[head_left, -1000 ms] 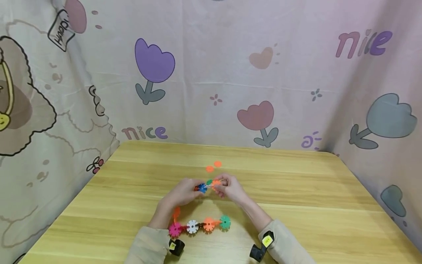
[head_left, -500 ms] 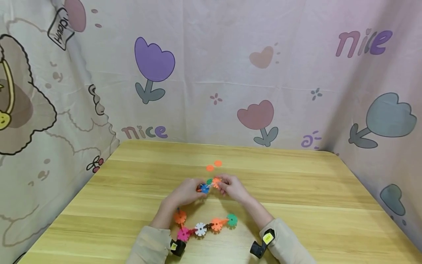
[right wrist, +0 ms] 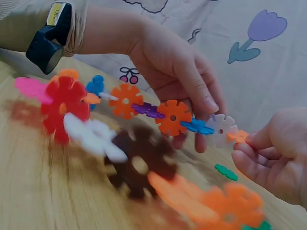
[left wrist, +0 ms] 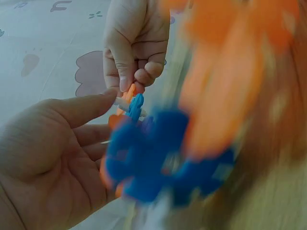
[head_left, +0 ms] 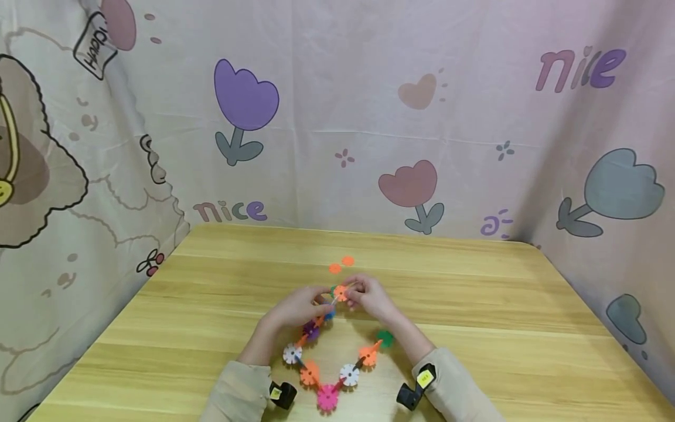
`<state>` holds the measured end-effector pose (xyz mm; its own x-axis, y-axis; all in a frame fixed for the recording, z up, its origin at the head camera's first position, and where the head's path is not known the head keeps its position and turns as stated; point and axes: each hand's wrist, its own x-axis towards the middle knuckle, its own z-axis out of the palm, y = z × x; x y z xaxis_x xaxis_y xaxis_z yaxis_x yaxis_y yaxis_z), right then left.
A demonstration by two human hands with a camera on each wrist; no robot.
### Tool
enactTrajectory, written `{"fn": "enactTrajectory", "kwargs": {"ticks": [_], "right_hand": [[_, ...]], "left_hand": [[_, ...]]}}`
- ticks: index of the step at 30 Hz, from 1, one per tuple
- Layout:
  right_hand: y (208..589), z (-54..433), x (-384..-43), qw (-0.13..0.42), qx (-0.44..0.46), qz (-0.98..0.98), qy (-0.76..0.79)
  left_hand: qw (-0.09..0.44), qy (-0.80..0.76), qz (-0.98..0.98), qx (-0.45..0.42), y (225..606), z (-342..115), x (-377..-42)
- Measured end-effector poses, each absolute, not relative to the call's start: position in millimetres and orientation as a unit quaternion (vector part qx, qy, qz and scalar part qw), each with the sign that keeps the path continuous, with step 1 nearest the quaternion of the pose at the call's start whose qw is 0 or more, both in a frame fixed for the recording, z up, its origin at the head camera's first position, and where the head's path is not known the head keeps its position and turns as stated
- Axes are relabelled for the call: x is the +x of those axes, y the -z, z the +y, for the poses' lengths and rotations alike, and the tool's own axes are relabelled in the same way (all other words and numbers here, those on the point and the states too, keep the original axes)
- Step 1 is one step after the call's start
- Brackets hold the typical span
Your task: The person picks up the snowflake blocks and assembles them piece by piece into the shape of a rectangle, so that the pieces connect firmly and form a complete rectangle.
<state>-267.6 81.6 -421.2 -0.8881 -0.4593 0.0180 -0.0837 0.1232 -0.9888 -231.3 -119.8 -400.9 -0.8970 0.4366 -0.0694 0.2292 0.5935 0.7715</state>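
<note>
A chain of interlocked plastic snowflake discs in several colours hangs from my hands and curves round in a loop, with a pink disc [head_left: 327, 397] lowest in the head view. At its upper end my left hand [head_left: 300, 306] pinches a white snowflake disc [right wrist: 221, 129], just past a blue disc [right wrist: 197, 126]. My right hand [head_left: 371, 296] holds an orange snowflake disc [head_left: 340, 293] between thumb and fingertips, its edge meeting the white one. The chain's other end, a green disc [head_left: 385, 339], sits near the right forearm. Nearby chain pieces look blurred in both wrist views.
Two loose orange discs [head_left: 348, 261] lie on the wooden table [head_left: 474, 293] beyond the hands. A loose green disc [right wrist: 226, 171] is on the table close by the right hand. Patterned curtains [head_left: 327, 117] stand behind and at both sides.
The chain's hanging part has swung down and to the right, spreading from a near row into a wide loop, with more discs showing beside the left wrist. Both hands stay nearly in place.
</note>
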Motion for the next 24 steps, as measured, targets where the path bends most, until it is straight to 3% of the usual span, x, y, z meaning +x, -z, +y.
{"fn": "enactTrajectory", "kwargs": {"ticks": [6,17,24], "right_hand": [[421,79,-266,0.159,-0.204,0.726,0.637],[419,76,-267,0.161,-0.200,0.725,0.639],[416,82,-276,0.121,-0.194,0.751,0.619]], "left_hand": [[0.152,-0.504,0.830,0.184,405,-117,-235],[0.148,-0.530,0.817,0.173,408,-116,-236],[0.144,-0.542,0.813,0.153,409,-120,-235]]}}
